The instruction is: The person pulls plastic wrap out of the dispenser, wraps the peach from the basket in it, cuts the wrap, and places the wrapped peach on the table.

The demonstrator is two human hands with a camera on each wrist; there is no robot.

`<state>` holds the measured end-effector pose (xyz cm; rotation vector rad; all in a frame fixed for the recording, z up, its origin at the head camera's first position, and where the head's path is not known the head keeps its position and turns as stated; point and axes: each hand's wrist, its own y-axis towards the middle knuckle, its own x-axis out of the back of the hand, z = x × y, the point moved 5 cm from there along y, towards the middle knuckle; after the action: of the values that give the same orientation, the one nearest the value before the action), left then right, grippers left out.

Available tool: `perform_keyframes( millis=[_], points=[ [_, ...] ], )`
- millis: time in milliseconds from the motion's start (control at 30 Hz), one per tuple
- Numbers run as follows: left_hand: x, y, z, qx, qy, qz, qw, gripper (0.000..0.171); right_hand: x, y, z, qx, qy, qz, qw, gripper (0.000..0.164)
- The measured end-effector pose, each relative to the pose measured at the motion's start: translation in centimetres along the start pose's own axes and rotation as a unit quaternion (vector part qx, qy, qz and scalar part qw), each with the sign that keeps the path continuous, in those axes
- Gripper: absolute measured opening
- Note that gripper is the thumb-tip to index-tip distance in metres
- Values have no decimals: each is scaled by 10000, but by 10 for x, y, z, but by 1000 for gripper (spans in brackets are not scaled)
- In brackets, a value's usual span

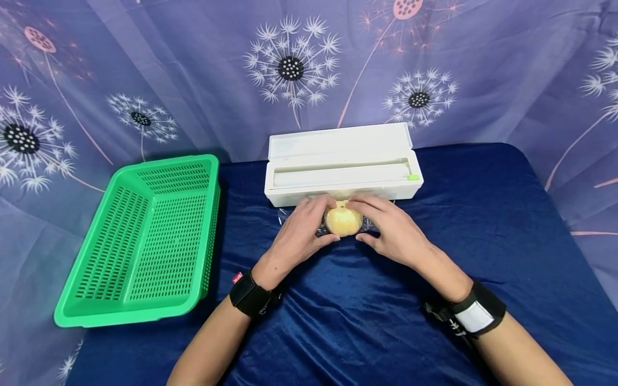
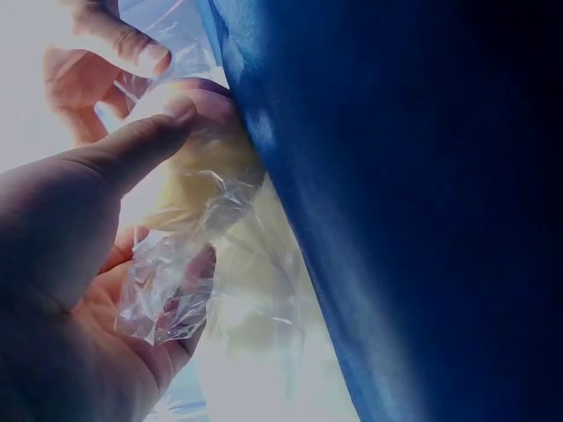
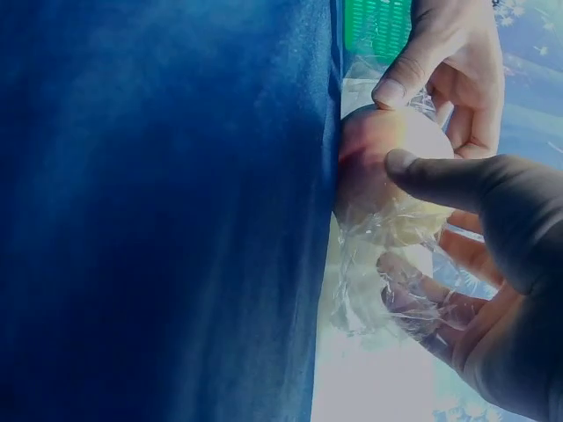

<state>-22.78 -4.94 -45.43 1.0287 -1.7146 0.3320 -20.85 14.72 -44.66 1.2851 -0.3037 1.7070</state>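
Fruit in film, toward far edge of tabletop: we log it between left hand and right hand, fingers of both gripping it.

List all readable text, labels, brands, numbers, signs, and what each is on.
Readable: none.
Red tag on the left wristband: pale marks, too small to read.
White box, round fruit, green basket: no text seen.
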Motion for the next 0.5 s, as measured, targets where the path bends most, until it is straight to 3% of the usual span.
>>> perform_keyframes(
  millis=[500],
  points=[
    [0, 0, -2, -64, -145, 5, 9999, 66, 0, 0, -2, -214, 128, -91, 9996, 72]
  ],
)
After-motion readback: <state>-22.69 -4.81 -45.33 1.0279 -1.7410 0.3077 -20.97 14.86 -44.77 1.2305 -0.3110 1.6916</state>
